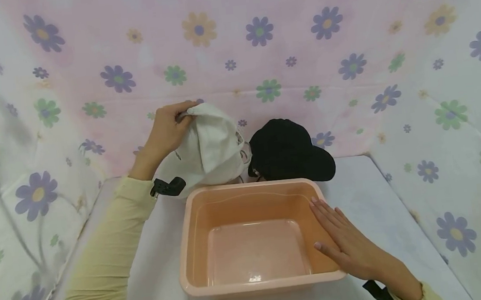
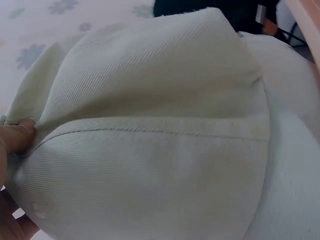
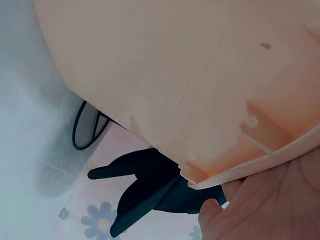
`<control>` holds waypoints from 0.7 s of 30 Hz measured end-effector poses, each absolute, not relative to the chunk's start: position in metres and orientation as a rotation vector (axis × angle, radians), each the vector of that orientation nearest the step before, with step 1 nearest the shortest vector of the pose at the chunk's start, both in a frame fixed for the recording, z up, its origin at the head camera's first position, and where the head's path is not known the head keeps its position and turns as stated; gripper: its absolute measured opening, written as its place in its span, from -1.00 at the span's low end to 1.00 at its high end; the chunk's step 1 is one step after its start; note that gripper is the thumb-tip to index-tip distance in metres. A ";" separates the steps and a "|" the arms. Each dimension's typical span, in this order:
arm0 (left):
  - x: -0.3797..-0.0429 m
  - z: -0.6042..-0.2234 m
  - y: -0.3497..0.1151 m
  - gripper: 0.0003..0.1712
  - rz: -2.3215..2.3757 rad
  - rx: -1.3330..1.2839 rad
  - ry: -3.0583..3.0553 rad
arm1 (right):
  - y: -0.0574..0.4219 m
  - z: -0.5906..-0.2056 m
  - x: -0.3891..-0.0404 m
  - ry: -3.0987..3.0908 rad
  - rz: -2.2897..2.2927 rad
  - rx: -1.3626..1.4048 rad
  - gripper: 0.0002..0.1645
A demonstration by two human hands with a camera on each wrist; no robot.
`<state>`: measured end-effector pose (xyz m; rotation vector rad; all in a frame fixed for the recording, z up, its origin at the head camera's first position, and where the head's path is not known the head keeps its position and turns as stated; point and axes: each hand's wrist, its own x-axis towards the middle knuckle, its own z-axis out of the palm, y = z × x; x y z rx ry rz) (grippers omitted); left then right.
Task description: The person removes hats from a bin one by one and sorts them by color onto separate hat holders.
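My left hand (image 1: 167,134) pinches the top edge of a white cap (image 1: 210,141) behind the basin. In the left wrist view the thumb lies over the folded cloth of the cap (image 2: 150,160), and a seam runs across it. To its right a black cap (image 1: 289,150) sits with its brim pointing right. The peach plastic basin (image 1: 263,284) stands in front of both caps. Flat along the basin's right rim rests my right hand (image 1: 356,245), its fingers straight. In the right wrist view its palm (image 3: 270,205) lies against the rim.
The basin rests on a white tabletop (image 1: 364,195). Flower-printed cloth (image 1: 229,38) surrounds the back and both sides. Low behind the basin, a black wire loop (image 3: 77,132) shows in the right wrist view.
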<state>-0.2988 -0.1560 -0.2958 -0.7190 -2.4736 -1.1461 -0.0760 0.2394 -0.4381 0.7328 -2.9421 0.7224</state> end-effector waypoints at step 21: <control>-0.322 -0.354 -0.166 -0.24 -1.202 -0.732 -2.921 | 0.238 -0.439 -0.076 -2.977 0.748 0.706 -0.08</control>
